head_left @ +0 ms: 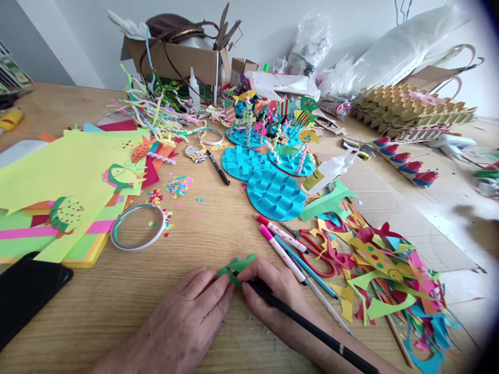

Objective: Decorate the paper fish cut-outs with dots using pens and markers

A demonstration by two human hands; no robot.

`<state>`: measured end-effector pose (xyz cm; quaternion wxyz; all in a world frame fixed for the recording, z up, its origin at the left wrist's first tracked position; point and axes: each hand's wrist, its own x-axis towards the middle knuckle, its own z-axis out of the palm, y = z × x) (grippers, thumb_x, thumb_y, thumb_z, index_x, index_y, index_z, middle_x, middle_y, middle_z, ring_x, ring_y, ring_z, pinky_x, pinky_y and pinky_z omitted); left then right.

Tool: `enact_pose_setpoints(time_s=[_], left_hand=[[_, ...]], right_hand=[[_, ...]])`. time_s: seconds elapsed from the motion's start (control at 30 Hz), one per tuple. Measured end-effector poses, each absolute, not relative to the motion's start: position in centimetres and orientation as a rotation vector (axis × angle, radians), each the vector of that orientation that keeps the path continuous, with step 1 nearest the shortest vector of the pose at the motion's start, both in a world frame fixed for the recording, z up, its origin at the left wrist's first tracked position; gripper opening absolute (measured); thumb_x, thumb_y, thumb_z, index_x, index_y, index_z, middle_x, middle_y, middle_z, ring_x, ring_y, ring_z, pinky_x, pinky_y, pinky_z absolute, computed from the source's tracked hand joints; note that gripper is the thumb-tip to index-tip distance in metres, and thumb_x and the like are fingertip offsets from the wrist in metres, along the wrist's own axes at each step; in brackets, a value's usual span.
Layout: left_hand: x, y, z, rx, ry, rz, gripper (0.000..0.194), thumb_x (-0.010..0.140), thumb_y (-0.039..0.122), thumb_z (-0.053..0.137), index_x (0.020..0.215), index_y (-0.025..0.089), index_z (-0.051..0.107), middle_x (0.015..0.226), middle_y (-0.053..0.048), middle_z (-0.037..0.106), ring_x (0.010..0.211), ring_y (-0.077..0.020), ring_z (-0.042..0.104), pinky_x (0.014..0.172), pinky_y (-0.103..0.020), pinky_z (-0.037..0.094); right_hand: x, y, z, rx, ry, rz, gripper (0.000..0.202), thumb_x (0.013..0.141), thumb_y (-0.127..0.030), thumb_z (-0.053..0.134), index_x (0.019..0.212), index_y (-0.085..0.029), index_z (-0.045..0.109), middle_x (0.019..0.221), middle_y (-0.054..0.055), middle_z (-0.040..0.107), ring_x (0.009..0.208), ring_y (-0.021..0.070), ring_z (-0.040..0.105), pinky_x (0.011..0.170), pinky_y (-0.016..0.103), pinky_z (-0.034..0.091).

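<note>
Green piece (240, 264) looks like paper: probably light, bendy, easy to crease. I'd hold it flat by the edge. It lies between my hands, just ahead of the fingertips, low over or on the table (128, 293). My left hand (189, 317) has fingers at its left edge; can't tell if pinching or only pressing. My right hand (275, 291) is closed on the pen (304, 320) near its tip. Pen should be stiff, light; low hold suits it.

Green paper cutout (245, 263) under slanted black pencil (304, 323)
</note>
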<state>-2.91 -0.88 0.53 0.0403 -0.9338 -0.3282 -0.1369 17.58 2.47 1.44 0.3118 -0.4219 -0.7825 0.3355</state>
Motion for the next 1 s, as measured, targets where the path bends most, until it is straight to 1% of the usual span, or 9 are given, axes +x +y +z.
enact_pose_setpoints(time_s=[0.13,0.33,0.53,0.67,0.87,1.0], left_hand=[[-2.98,-0.90,0.64,-2.879,-1.017,-0.404,0.041,0.095,0.007,0.033,0.128,0.012,0.056,0.127,-0.006,0.061,0.115,-0.0225,0.054,0.101,-0.036,0.040],[-2.98,-1.01,0.24,-2.891,-1.017,-0.381,0.040,0.094,0.009,0.036,0.130,0.013,0.055,0.130,-0.006,0.059,0.119,-0.0240,0.051,0.102,-0.037,0.038],[-2.89,-0.92,0.41,-2.870,-1.021,-0.408,0.041,0.095,0.008,0.033,0.128,0.013,0.056,0.126,-0.005,0.061,0.115,-0.0233,0.053,0.101,-0.036,0.039],[-2.94,-0.95,0.54,-2.862,-1.017,-0.428,0.041,0.095,0.007,0.032,0.126,0.013,0.058,0.126,-0.005,0.062,0.115,-0.0229,0.053,0.101,-0.036,0.039],[-2.89,-0.90,0.34,-2.854,-1.002,-0.434,0.041,0.093,0.006,0.033,0.126,0.011,0.057,0.125,-0.006,0.062,0.115,-0.0232,0.054,0.101,-0.036,0.041],[-2.81,-0.86,0.25,-2.846,-1.005,-0.453,0.041,0.093,0.005,0.034,0.125,0.012,0.058,0.125,-0.005,0.063,0.115,-0.0225,0.053,0.101,-0.035,0.040]], right_hand=[[17.48,2.51,1.35,-1.113,-2.063,0.874,0.013,0.078,-0.009,0.047,0.077,-0.021,0.054,0.061,-0.003,0.059,0.049,0.0102,0.053,0.047,0.020,0.038],[17.43,2.53,1.16,-1.112,-2.059,0.903,0.013,0.078,-0.010,0.047,0.077,-0.020,0.055,0.063,-0.001,0.062,0.051,0.0110,0.056,0.048,0.020,0.040],[17.52,2.47,1.05,-1.104,-2.052,0.869,0.013,0.078,-0.010,0.047,0.077,-0.021,0.054,0.062,-0.002,0.062,0.051,0.0110,0.056,0.049,0.020,0.041],[17.50,2.48,0.97,-1.100,-2.049,0.905,0.013,0.078,-0.010,0.047,0.078,-0.021,0.054,0.065,-0.001,0.063,0.053,0.0113,0.058,0.050,0.020,0.042],[17.51,2.42,1.00,-1.111,-2.042,0.910,0.013,0.079,-0.010,0.048,0.078,-0.021,0.054,0.065,-0.002,0.062,0.053,0.0110,0.057,0.050,0.020,0.041],[17.49,2.37,1.09,-1.110,-2.048,0.925,0.013,0.078,-0.010,0.048,0.077,-0.021,0.054,0.065,-0.001,0.062,0.053,0.0112,0.058,0.050,0.020,0.042]])
